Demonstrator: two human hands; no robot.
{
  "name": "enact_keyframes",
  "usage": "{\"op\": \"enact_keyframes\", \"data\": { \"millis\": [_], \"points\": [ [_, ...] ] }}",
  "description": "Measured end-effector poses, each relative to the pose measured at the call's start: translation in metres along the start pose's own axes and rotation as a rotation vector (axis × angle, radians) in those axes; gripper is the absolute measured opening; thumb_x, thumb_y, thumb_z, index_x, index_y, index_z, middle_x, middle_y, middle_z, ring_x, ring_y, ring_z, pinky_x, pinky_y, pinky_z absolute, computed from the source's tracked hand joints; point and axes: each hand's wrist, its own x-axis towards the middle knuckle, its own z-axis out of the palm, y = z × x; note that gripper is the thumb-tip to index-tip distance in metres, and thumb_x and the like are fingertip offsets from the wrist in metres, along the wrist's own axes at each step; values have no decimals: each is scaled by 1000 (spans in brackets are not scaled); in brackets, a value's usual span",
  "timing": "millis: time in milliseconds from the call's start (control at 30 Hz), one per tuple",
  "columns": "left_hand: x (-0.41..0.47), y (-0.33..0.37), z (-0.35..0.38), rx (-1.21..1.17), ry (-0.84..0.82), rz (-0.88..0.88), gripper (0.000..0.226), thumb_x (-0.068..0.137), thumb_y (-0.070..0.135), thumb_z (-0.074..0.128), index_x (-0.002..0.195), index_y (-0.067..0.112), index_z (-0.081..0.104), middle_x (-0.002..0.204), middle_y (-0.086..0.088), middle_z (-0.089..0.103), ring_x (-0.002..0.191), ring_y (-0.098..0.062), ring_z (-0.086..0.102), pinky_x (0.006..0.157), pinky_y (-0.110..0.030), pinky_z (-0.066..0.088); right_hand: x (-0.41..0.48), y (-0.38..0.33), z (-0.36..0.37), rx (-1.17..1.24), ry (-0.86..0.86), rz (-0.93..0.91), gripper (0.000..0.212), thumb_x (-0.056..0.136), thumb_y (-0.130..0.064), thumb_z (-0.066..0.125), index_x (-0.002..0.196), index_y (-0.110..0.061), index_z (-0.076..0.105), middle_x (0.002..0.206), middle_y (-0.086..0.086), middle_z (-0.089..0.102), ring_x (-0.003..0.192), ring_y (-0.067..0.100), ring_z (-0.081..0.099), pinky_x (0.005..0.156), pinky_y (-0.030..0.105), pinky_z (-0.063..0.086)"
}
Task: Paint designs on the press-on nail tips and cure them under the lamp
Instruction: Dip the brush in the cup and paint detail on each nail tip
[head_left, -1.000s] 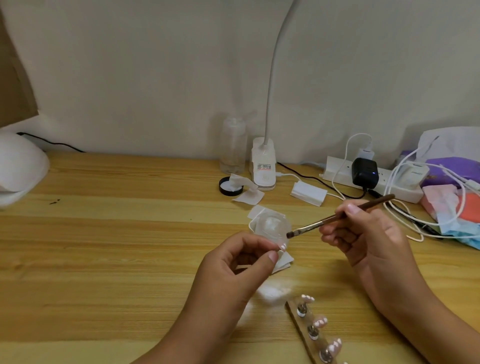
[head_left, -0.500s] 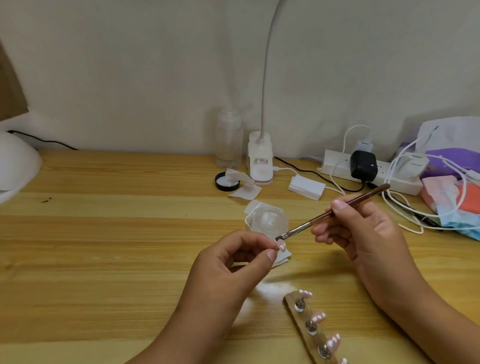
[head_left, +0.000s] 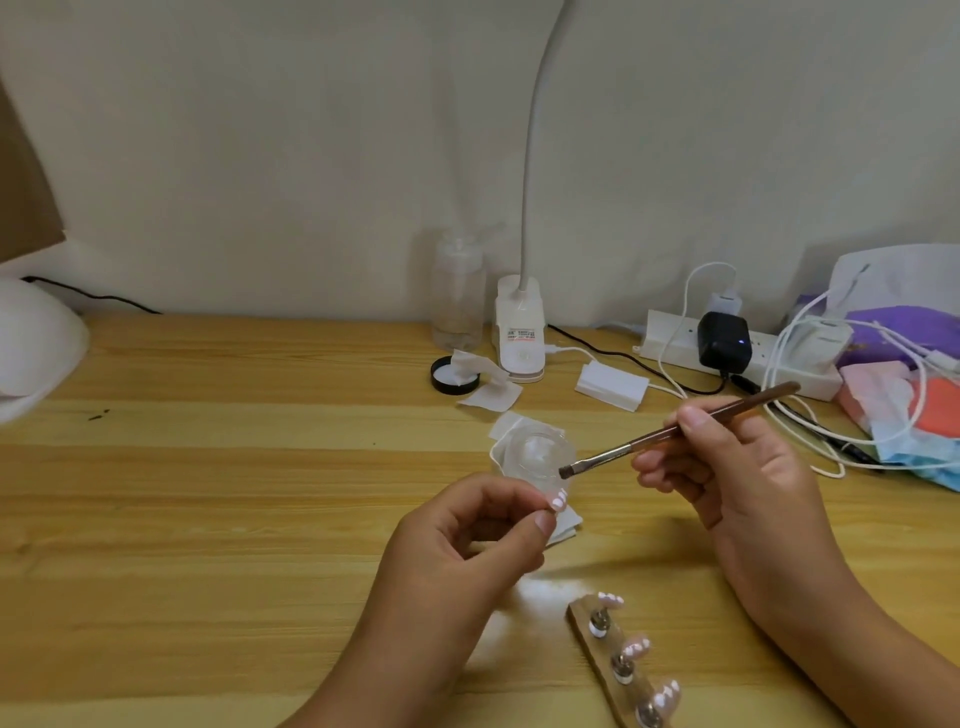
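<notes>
My left hand (head_left: 470, 540) pinches a small pink-and-white nail tip (head_left: 559, 500) between thumb and forefinger, held up over the wooden table (head_left: 234, 519). My right hand (head_left: 727, 483) grips a brown-handled flat brush (head_left: 670, 434); its bristle end sits a little above and to the right of the nail tip, apart from it. Behind the nail tip stands a small clear glass dish (head_left: 540, 457) on white wipes. A wooden holder strip (head_left: 602, 670) at the lower right carries three painted nail tips on metal stands. The white curing lamp (head_left: 31, 348) shows partly at the left edge.
A clip-on desk lamp (head_left: 521, 332) with a gooseneck, a clear bottle (head_left: 457, 296) and a black lid (head_left: 454, 375) stand at the back centre. A power strip (head_left: 737, 358) with chargers, tangled cables, a face mask and pink items crowd the right side.
The brush tip, which touched the nail tip half a second ago, has lifted slightly up and to the right. My left hand keeps the nail tip in about the same place.
</notes>
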Motion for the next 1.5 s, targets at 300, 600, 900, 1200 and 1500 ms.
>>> {"op": "enact_keyframes", "data": {
  "millis": [300,600,900,1200,1500],
  "points": [
    [1,-1,1,28,-19,6,15,61,39,74,74,31,73,76,11,72,71,-1,65,65,-13,48,-3,-5,-1,104,-101,63,17,78,-28,60,71,-26,75,65,4,67,58,12,64,55,22,54],
    [-1,-1,1,87,-37,24,8,71,29,68,73,36,73,79,16,72,70,5,61,63,-9,45,-3,-4,0,118,-136,36,22,85,-22,55,72,-25,73,64,0,64,58,10,64,54,20,53],
    [-1,-1,1,92,-23,11,8,69,29,67,73,31,73,75,11,70,65,1,58,61,-10,45,-4,-2,2,18,-147,8,15,85,-30,62,75,-28,74,66,5,68,60,13,66,57,21,54],
    [-1,1,2,117,-36,18,20,84,12,73,74,30,72,87,13,75,69,5,59,61,-8,45,-2,-2,-3,71,-76,-12,20,85,-25,57,73,-26,72,63,0,65,59,10,63,56,20,53],
    [-2,1,2,100,-4,26,5,70,32,68,74,32,72,79,15,70,66,0,56,61,-8,43,-3,2,1,21,-117,-60,17,91,-24,58,80,-23,72,67,5,68,61,15,66,58,22,54]
  ]
}}
